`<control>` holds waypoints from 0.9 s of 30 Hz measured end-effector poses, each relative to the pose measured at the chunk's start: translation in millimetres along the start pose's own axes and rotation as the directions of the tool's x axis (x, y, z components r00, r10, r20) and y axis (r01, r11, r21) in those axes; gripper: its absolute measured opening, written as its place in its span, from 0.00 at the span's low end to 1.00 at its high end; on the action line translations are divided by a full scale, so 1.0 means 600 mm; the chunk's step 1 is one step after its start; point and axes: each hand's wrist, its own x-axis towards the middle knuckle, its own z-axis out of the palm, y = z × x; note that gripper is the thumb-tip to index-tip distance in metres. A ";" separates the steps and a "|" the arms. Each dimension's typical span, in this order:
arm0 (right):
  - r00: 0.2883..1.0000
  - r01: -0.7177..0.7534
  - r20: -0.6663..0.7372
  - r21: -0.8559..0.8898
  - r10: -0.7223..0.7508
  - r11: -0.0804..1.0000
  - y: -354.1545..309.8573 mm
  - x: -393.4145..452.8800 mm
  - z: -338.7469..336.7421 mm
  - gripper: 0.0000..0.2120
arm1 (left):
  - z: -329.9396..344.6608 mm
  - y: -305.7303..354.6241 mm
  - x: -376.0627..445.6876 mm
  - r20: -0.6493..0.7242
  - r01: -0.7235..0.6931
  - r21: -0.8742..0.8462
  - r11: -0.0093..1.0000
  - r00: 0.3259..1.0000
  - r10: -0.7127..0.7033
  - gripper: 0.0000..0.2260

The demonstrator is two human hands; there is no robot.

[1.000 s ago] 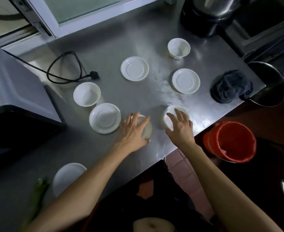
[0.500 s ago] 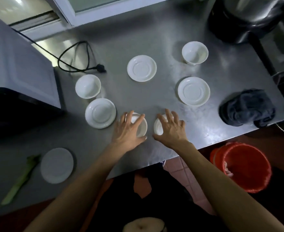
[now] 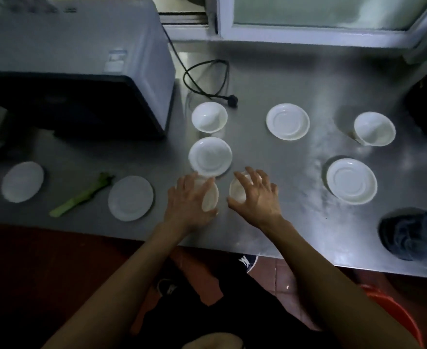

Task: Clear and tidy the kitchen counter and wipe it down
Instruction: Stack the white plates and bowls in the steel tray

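Left hand and right hand, fingers spread, each cup a small bowl, seemingly gripping; glazed, slick, breakable, so lift by rims; saucer at twelve o'clock.

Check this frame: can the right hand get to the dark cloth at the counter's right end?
Probably yes, once free. The right hand grips a small bowl; bare counter lies between it and the cloth.

Both bare forearms reach in from 6 o'clock. The left hand and right hand lie side by side, close together, palms down, fingers spread and curved toward 12 o'clock.
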 end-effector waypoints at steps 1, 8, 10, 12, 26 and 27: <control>1.000 0.031 -0.002 -0.005 -0.031 1.000 -0.021 0.001 0.004 0.36 | -0.003 -0.020 -0.014 -0.008 0.028 -0.016 0.999 1.000 -0.028 0.40; 0.979 0.204 0.023 -0.074 -0.203 0.976 -0.192 -0.017 0.057 0.37 | -0.017 -0.166 -0.138 -0.026 0.235 -0.124 0.964 0.970 -0.240 0.38; 0.969 0.246 0.034 -0.072 -0.244 0.966 -0.245 -0.029 0.074 0.38 | -0.018 -0.210 -0.178 -0.023 0.281 -0.167 0.945 0.957 -0.289 0.39; 0.958 0.287 0.039 -0.073 -0.285 0.955 -0.298 -0.039 0.088 0.38 | -0.023 -0.252 -0.217 -0.053 0.301 -0.184 0.936 0.947 -0.316 0.39; 0.850 0.527 0.085 -0.111 -0.520 0.843 -0.625 -0.093 0.183 0.36 | -0.084 -0.516 -0.447 -0.207 0.469 -0.245 0.849 0.830 -0.518 0.38; 0.840 0.542 0.091 -0.111 -0.535 0.833 -0.642 -0.094 0.187 0.36 | -0.084 -0.529 -0.459 -0.211 0.481 -0.251 0.840 0.820 -0.533 0.38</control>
